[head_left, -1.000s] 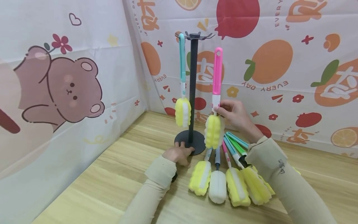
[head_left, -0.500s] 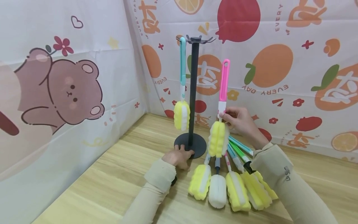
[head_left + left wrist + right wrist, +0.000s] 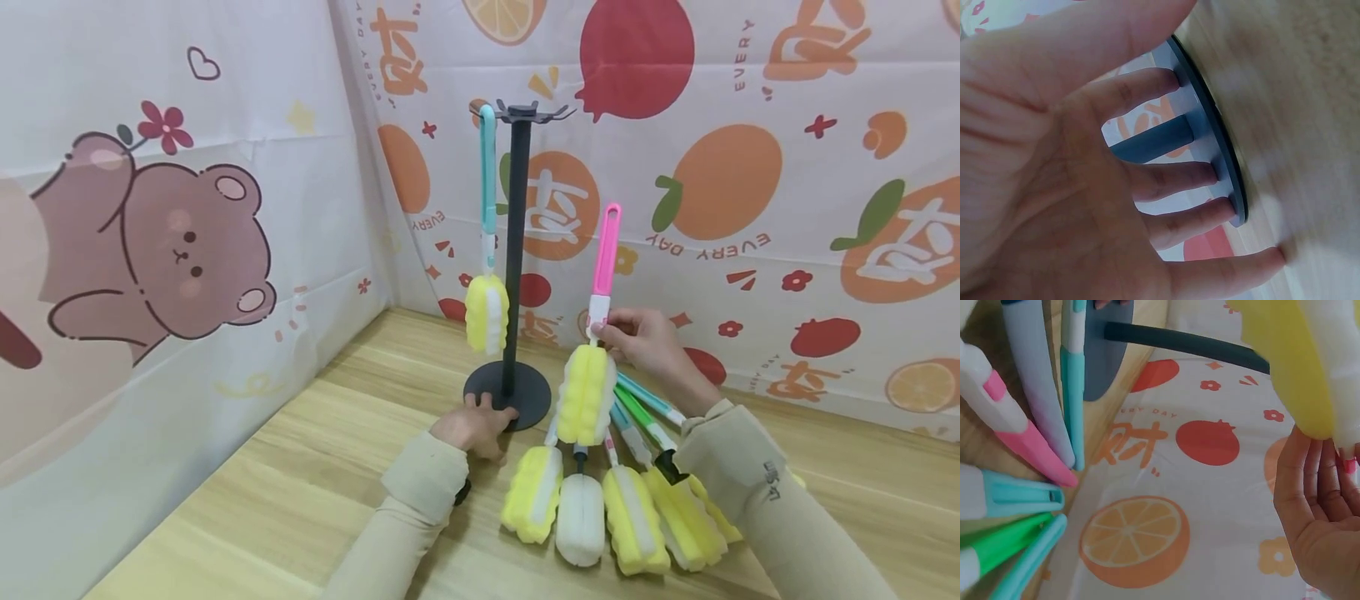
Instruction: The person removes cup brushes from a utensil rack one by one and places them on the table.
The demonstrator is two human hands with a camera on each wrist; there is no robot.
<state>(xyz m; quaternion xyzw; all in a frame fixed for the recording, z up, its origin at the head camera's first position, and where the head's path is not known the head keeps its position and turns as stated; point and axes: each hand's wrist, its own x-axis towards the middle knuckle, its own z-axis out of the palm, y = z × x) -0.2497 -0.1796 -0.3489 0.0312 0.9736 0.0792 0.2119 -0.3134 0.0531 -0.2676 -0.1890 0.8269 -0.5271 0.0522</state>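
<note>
Pink brush | my right hand pinches its neck, upright | my left hand spread, fingertips pressing black stand base | backdrop reads "EVERY DAY"

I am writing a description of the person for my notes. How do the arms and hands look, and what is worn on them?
Both arms wear long, snug beige sleeves. The right sleeve has small dark lettering printed near the cuff; the left sleeve looks plain. A dark strap or device shows at each wrist, just under the cuff. The left hand and right hand are bare, without gloves; no rings are visible.
</note>
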